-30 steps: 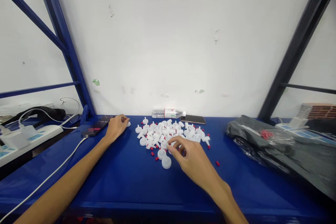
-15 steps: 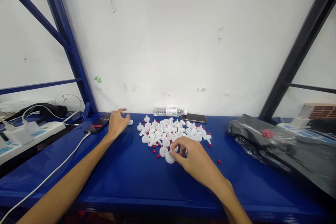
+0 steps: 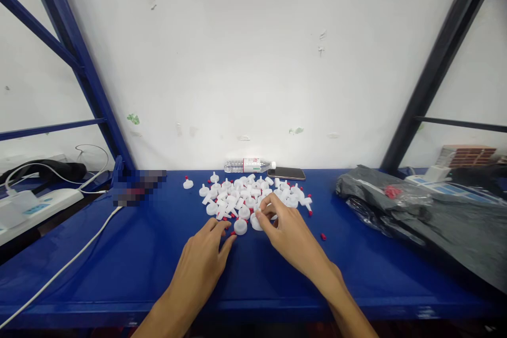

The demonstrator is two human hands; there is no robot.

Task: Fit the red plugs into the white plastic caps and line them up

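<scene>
My right hand [image 3: 291, 229] is closed in a pinch on a white nozzle cap [image 3: 256, 223], a round base with a narrow spout, at the front of the pile. The fingers partly cover it. Low on the left, my left hand [image 3: 206, 253] has thumb and forefinger apart, their tips beside a small red tip cap [image 3: 233, 233]; whether they touch it I cannot tell. Just right of those fingertips lies another white nozzle cap [image 3: 240, 226]. Behind both hands spreads a pile of white nozzle caps [image 3: 237, 190] mixed with red tip caps.
A white nozzle cap with a red tip [image 3: 188, 183] stands apart on the blue table [image 3: 158, 253]. Behind the pile lie a plastic bottle [image 3: 249, 165] and a phone [image 3: 287, 173]. A grey plastic bag [image 3: 380, 195] is at right, a power strip [image 3: 43, 208] and white cable [image 3: 71, 259] at left.
My left hand has left the white nozzle cap at the far left and come to the pile's front edge. That cap now shows a red tip. The view has shifted slightly.
</scene>
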